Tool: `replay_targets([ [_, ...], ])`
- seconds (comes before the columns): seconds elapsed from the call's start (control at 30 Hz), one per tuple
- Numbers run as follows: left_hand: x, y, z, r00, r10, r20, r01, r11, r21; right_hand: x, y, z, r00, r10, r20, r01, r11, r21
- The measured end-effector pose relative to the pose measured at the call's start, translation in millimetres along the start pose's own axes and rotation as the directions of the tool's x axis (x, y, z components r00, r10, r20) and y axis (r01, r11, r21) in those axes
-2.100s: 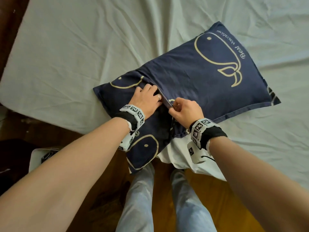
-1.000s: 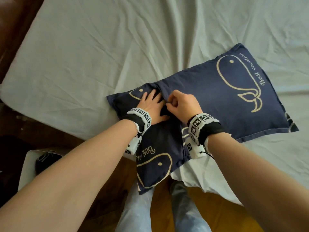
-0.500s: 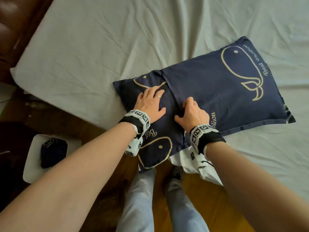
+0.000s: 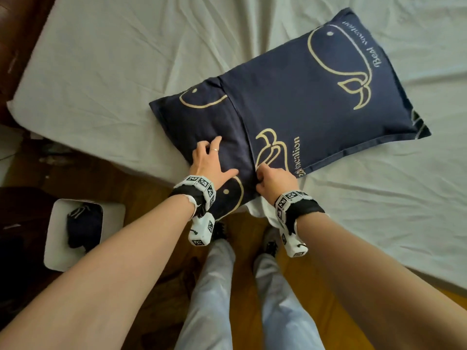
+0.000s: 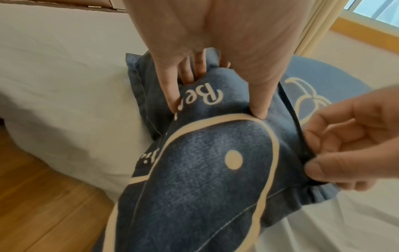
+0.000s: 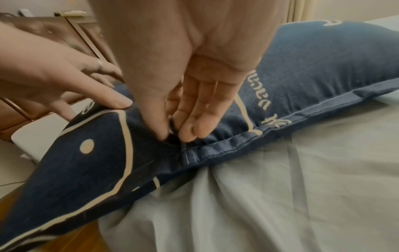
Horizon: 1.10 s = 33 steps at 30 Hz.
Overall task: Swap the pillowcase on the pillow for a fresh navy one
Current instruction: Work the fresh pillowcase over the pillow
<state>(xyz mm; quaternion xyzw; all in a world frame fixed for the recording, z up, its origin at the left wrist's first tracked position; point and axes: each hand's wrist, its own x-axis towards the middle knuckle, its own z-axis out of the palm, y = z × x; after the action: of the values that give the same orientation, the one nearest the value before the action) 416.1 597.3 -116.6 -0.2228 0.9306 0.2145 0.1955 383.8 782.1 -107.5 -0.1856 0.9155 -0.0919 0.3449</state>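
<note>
A pillow in a navy pillowcase [image 4: 303, 102] with cream whale prints lies slantwise on the bed, its near corner hanging over the bed edge. My left hand [image 4: 211, 160] lies on the flap end with fingers spread and presses the cloth down; in the left wrist view the left hand [image 5: 215, 109] sinks its thumb and fingers into the pillow. Right beside it, my right hand [image 4: 271, 178] pinches the dark hem of the flap opening at the near edge. The pinch of the right hand [image 6: 172, 133] shows thumb against fingertips on the hem.
A pale sheet [image 4: 113, 59] covers the bed, and a fold of it hangs over the edge under my wrists. On the wooden floor at the left stands a white bin [image 4: 58, 248] with a dark navy cloth [image 4: 83, 228] inside. A brown headboard [image 4: 15, 34] is at the top left.
Both hands have slid along the flap seam toward the near edge of the pillow. The right hand went from pressing on the case to pinching the hem.
</note>
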Motion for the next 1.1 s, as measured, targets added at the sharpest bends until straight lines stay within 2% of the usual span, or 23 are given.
replay_targets([
  [0.03, -0.5, -3.5, 0.7, 0.998, -0.049, -0.029, 0.049, 0.999, -0.019, 0.0, 2.8, -0.4, 0.997, -0.001, 0.073, 0.002, 1.0, -0.011],
  [0.07, -2.2, -6.0, 0.0, 0.988, -0.148, -0.047, 0.145, 0.987, -0.063, 0.5, 5.1, 1.2, 0.99, -0.009, 0.14, 0.011, 1.0, -0.011],
  [0.1, -4.2, -7.9, -2.1, 0.958, -0.287, -0.02, 0.282, 0.95, -0.135, 0.4, 6.6, 2.2, 0.983, 0.008, 0.182, -0.011, 1.0, 0.013],
  [0.13, -4.9, -9.9, -3.4, 0.911, -0.41, 0.05, 0.411, 0.885, -0.218, 0.4, 7.6, 3.1, 0.983, 0.061, 0.175, -0.073, 0.995, 0.067],
  [0.17, -4.0, -11.7, -3.5, 0.863, -0.482, 0.15, 0.504, 0.815, -0.284, 0.4, 8.9, 2.4, 0.977, 0.165, 0.137, -0.185, 0.972, 0.145],
  [0.2, -1.9, -12.5, -3.6, 0.832, -0.498, 0.245, 0.554, 0.765, -0.327, 0.6, 12.0, 0.7, 0.95, 0.297, 0.096, -0.311, 0.92, 0.237],
  [0.27, 4.4, -14.2, -2.6, 0.835, -0.449, 0.319, 0.545, 0.754, -0.366, 6.8, 23.1, 2.0, 0.84, 0.53, 0.112, -0.529, 0.757, 0.383],
  [0.3, 8.4, -15.0, -1.2, 0.857, -0.422, 0.297, 0.511, 0.775, -0.372, 13.7, 27.4, 5.8, 0.786, 0.594, 0.171, -0.595, 0.651, 0.472],
  [0.33, 10.2, -14.2, -1.9, 0.881, -0.397, 0.256, 0.47, 0.795, -0.383, 21.1, 29.7, 9.2, 0.758, 0.606, 0.242, -0.617, 0.545, 0.567],
  [0.37, 10.5, -14.2, -3.6, 0.91, -0.361, 0.204, 0.413, 0.828, -0.379, 29.1, 29.4, 10.7, 0.756, 0.588, 0.289, -0.6, 0.445, 0.665],
  [0.4, 9.7, -14.1, -5.7, 0.939, -0.304, 0.159, 0.342, 0.87, -0.355, 41.5, 34.9, 18.9, 0.771, 0.567, 0.289, -0.562, 0.393, 0.728],
  [0.43, 8.2, -13.4, -8.1, 0.964, -0.223, 0.144, 0.258, 0.911, -0.321, 57.7, 44.7, 30.0, 0.787, 0.552, 0.276, -0.531, 0.379, 0.757],
  [0.47, 6.0, -14.5, -9.9, 0.976, -0.132, 0.175, 0.179, 0.94, -0.291, 68.7, 48.5, 33.6, 0.796, 0.55, 0.253, -0.512, 0.389, 0.766],
  [0.53, -1.4, -20.5, -13.5, 0.948, -0.003, 0.317, 0.087, 0.964, -0.252, 68.2, 37.7, 16.2, 0.813, 0.538, 0.222, -0.481, 0.408, 0.776],
  [0.63, -20.3, -24.2, -30.7, 0.881, 0.033, 0.471, 0.018, 0.995, -0.102, 61.7, 17.5, -16.2, 0.874, 0.454, 0.172, -0.382, 0.425, 0.821],
  [0.67, -26.8, -19.8, -38.8, 0.884, 0.019, 0.468, 0.0, 0.999, -0.04, 55.0, 9.1, -33.5, 0.894, 0.428, 0.13, -0.329, 0.433, 0.839],
  [0.7, -31.8, -11.5, -48.7, 0.906, -0.006, 0.424, -0.006, 1.0, 0.026, 51.5, 4.4, -49.1, 0.899, 0.426, 0.107, -0.3, 0.419, 0.857],
  [0.77, -40.1, 11.9, -77.2, 0.958, -0.066, 0.278, 0.035, 0.993, 0.117, 42.2, -0.5, -82.1, 0.908, 0.416, 0.038, -0.203, 0.358, 0.912],
  [0.8, -42.6, 24.1, -96.1, 0.977, -0.074, 0.201, 0.048, 0.99, 0.135, 29.3, -10.6, -108.1, 0.909, 0.416, -0.022, -0.144, 0.363, 0.921],
  [0.87, -44.0, 45.2, -140.1, 0.995, -0.041, 0.093, 0.022, 0.981, 0.192, 6.2, -26.0, -164.0, 0.897, 0.42, -0.139, -0.069, 0.443, 0.894],
  [0.9, -48.8, 54.4, -162.5, 0.997, -0.016, 0.075, -0.001, 0.974, 0.229, -5.7, -29.2, -187.7, 0.893, 0.411, -0.184, -0.044, 0.486, 0.873],
  [1.0, -67.9, 85.4, -231.0, 0.996, 0.061, 0.062, -0.076, 0.954, 0.291, -48.0, -42.2, -257.5, 0.9, 0.339, -0.274, 0.003, 0.623, 0.782],
  [1.1, -87.5, 115.3, -289.8, 0.991, 0.108, 0.081, -0.126, 0.954, 0.27, -92.3, -48.6, -310.7, 0.902, 0.267, -0.339, 0.004, 0.78, 0.626],
])
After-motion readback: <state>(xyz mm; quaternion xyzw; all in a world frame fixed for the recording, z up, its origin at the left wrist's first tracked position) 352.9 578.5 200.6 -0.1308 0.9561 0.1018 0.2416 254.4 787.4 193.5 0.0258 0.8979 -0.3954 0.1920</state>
